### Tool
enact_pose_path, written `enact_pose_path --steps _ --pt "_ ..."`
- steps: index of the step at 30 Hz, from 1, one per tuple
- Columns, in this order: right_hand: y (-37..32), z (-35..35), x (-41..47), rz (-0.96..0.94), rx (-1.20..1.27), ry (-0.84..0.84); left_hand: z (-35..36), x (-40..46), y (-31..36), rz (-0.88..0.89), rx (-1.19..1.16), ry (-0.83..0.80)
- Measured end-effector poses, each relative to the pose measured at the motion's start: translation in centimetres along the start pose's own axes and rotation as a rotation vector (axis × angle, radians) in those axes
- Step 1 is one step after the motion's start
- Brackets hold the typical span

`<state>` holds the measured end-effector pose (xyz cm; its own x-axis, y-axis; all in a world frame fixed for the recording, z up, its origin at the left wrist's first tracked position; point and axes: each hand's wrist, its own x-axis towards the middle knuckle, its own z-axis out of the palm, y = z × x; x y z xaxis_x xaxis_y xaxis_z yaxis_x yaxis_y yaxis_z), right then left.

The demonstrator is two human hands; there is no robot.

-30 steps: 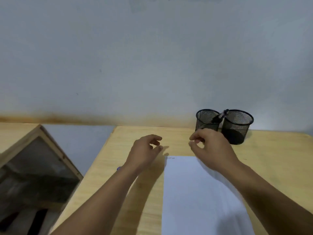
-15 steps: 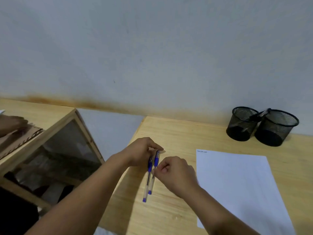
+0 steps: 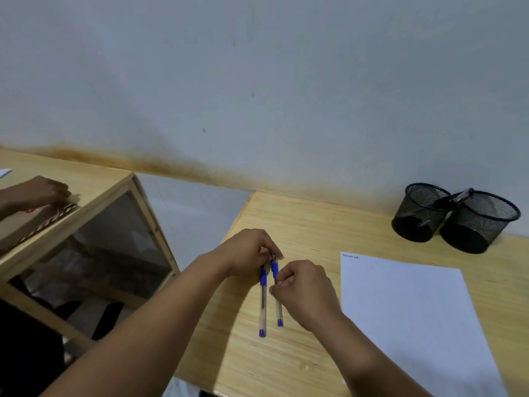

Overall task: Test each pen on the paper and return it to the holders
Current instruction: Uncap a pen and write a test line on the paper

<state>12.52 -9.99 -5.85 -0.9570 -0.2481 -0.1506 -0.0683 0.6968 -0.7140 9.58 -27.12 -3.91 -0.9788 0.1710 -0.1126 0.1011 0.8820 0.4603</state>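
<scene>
Two clear pens with blue caps lie side by side on the wooden table (image 3: 286, 365), the left pen (image 3: 262, 308) and the right pen (image 3: 278, 310). My left hand (image 3: 246, 250) holds their cap ends with curled fingers. My right hand (image 3: 307, 290) pinches the barrel of the right pen. A white sheet of paper (image 3: 415, 319) with small scribbles at its top left corner lies to the right. Two black mesh holders, the left holder (image 3: 419, 213) and the right holder (image 3: 481, 223), stand at the back right; a dark pen (image 3: 455, 199) leans across their rims.
A wooden-framed cabinet (image 3: 86, 224) with a glass side stands to the left, across a gap from the table. Another person's hand (image 3: 37, 190) rests on a cardboard box on top of it. A grey wall runs behind.
A second ago both hands hovered with nothing in them near the holders; since then my view swung left and both hands came down onto two blue pens at the table's left part.
</scene>
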Motion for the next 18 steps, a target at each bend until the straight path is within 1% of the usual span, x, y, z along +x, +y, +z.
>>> enact_pose_path --steps 3,7,9,14,18 --pt "0.4 -0.9 -0.1 0.015 0.019 -0.004 -0.2 -0.2 0.2 0.018 0.035 -0.017" --pt "1.0 -3.6 -0.8 0.035 0.115 -0.007 -0.8 -0.6 1.0 0.063 0.026 0.003" --pt "1.5 -5.4 -1.3 0.013 0.139 -0.003 -0.8 -0.9 1.8 0.104 0.038 0.023" --pt "3.1 -9.6 -2.5 -0.068 0.133 -0.019 0.4 -1.0 4.3 0.209 -0.032 0.153" --pt "4.5 -11.8 -3.4 -0.104 0.025 -0.015 2.0 -1.0 6.2 0.300 -0.097 0.230"
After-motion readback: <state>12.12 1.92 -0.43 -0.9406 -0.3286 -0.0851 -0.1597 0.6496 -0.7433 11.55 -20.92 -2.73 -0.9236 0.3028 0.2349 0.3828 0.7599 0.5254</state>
